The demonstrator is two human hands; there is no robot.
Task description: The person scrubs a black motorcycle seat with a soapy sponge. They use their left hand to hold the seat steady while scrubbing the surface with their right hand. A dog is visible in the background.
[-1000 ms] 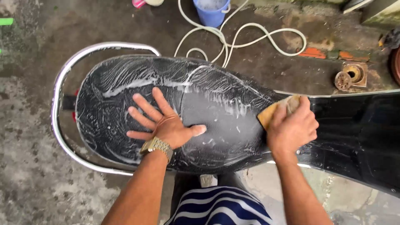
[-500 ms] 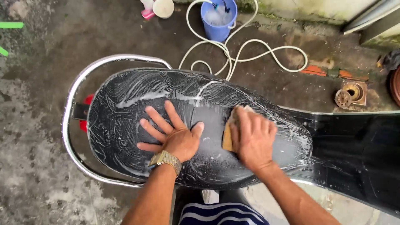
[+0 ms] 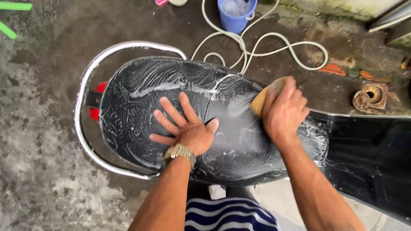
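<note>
Change: since half a second ago the right hand (image 3: 283, 112) has carried the sponge (image 3: 264, 97) away from the left hand (image 3: 188, 127), up toward the far edge of the seat; the left hand has stayed planted where it was.
Sponge: yellow-tan, mostly hidden under the right hand, only its far corner showing; it lies on the far-side edge of the seat, near the middle of the seat's length.
Right hand: fingers close together and curled down over the sponge, pressing it onto the seat; suds cling to the wrist.
Left hand: palm flat on the seat, fingers spread wide and pointing away from the person, thumb out toward the right hand; a metal wristwatch (image 3: 180, 152) sits on the wrist.
Seat: black motorcycle seat (image 3: 141, 98), wet and streaked with white soap foam (thickest along the far edge and beside the right wrist).
Grab rail: chrome rail (image 3: 85, 90) curves around the rear end of the seat, with a red tail light (image 3: 96, 100) showing between rail and seat.
Body panel: glossy black panel (image 3: 372, 149) runs on past the right hand.
Ground: wet concrete floor (image 3: 38, 171), a white hose (image 3: 274, 47) looped on it beyond the seat, and a blue bucket (image 3: 236, 13) of sudsy water at the top edge.
Person: striped navy-and-white clothing (image 3: 227, 216) shows at the bottom.
</note>
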